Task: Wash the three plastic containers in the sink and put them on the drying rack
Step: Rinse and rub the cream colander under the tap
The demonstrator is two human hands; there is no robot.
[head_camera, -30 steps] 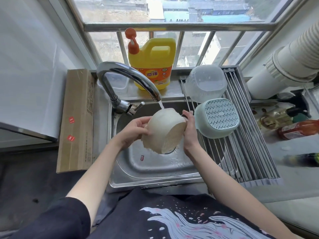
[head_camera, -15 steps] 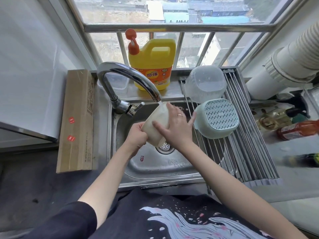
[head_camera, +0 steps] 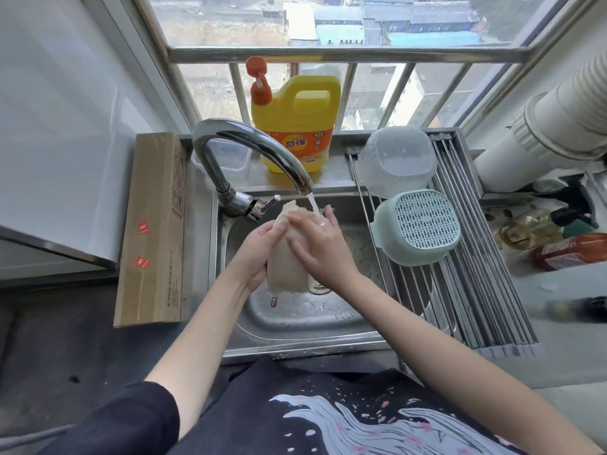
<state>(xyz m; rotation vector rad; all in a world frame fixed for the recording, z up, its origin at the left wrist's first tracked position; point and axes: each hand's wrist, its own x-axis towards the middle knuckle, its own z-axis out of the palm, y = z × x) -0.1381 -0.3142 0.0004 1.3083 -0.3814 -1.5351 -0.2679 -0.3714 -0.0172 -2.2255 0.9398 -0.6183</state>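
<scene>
A cream plastic container (head_camera: pixel 285 267) is held on its side over the steel sink (head_camera: pixel 295 326), under the running tap (head_camera: pixel 253 149). My left hand (head_camera: pixel 259 254) grips its left side from behind. My right hand (head_camera: pixel 320 247) lies flat on its outer wall with the fingers spread; water falls onto the fingers. A clear plastic container (head_camera: pixel 397 162) and a pale green container with a perforated bottom (head_camera: pixel 417 228) sit upside down on the roll-up drying rack (head_camera: pixel 486 290) over the sink's right side.
A yellow detergent bottle with an orange pump (head_camera: pixel 297 126) stands on the ledge behind the tap, beside a small clear tub (head_camera: pixel 226 157). A long cardboard box (head_camera: pixel 152 231) lies left of the sink. Bottles (head_camera: pixel 558 244) and a white duct (head_camera: pixel 565 126) are at the right.
The cream container has turned from mouth-down and facing me to lying more edge-on. My right hand moved from its rim onto the outer wall and slid down along it under the water.
</scene>
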